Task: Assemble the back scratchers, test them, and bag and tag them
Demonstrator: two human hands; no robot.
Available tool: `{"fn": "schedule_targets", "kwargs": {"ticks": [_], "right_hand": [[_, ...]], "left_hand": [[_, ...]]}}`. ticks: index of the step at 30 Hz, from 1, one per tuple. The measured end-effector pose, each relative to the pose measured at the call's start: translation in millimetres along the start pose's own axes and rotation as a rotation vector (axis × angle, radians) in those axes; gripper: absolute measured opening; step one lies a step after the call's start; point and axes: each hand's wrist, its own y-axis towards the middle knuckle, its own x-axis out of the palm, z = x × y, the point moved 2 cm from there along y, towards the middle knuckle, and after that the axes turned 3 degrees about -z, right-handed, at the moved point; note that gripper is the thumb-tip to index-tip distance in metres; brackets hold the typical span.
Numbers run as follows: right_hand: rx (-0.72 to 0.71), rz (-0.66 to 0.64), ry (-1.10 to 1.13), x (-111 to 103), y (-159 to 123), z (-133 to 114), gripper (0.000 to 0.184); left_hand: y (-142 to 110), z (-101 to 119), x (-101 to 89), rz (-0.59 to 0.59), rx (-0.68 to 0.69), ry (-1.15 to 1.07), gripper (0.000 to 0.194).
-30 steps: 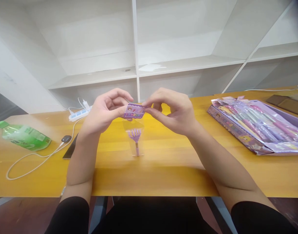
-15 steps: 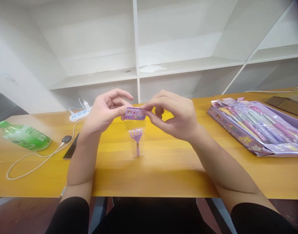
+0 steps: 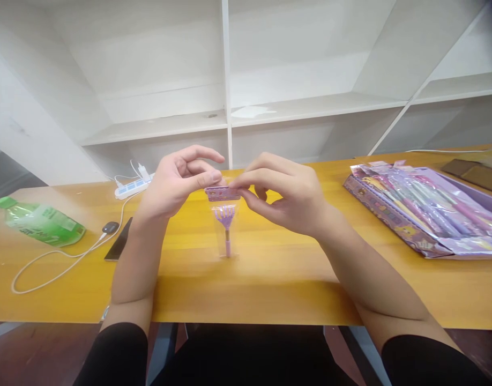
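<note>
A small purple back scratcher [image 3: 224, 217] hangs in a clear plastic bag [image 3: 232, 251], its claw end up and its handle pointing down. Across the bag's top runs a printed purple header card [image 3: 222, 194]. My left hand [image 3: 177, 179] is closed at the card's upper left edge, thumb on top, with the fingertips behind partly hidden. On the other side, my right hand [image 3: 286, 187] pinches the card's right end between thumb and fingers.
To the right, a purple printed box [image 3: 394, 222] holds several bagged back scratchers [image 3: 431, 206]. On the left lie a green bottle [image 3: 45, 221], a black phone [image 3: 118, 247], a small black device [image 3: 110, 228] with a white cable, and a power strip [image 3: 131, 187]. White shelving [image 3: 310, 112] stands behind.
The header card has tilted, so less of its front shows, and the bag's lower part has come slightly up. My left thumb has shifted to the card's upper edge.
</note>
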Motion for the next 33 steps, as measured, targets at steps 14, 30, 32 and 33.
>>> {"fn": "schedule_targets", "kwargs": {"ticks": [14, 30, 32, 33], "right_hand": [[0.068, -0.118, -0.046, 4, -5, -3, 0.015], [0.167, -0.004, 0.066, 8, -7, 1, 0.036], [0.224, -0.010, 0.156, 13, -7, 3, 0.052], [0.246, -0.024, 0.192, 15, -7, 4, 0.053]], "left_hand": [[-1, 0, 4.3, 0.003, 0.042, 0.011, 0.042], [-2, 2, 5.3, 0.030, 0.087, 0.039, 0.043], [-3, 2, 6.6, 0.018, 0.083, 0.038, 0.043], [-4, 2, 7.1, 0.014, 0.080, 0.041, 0.043]]}}
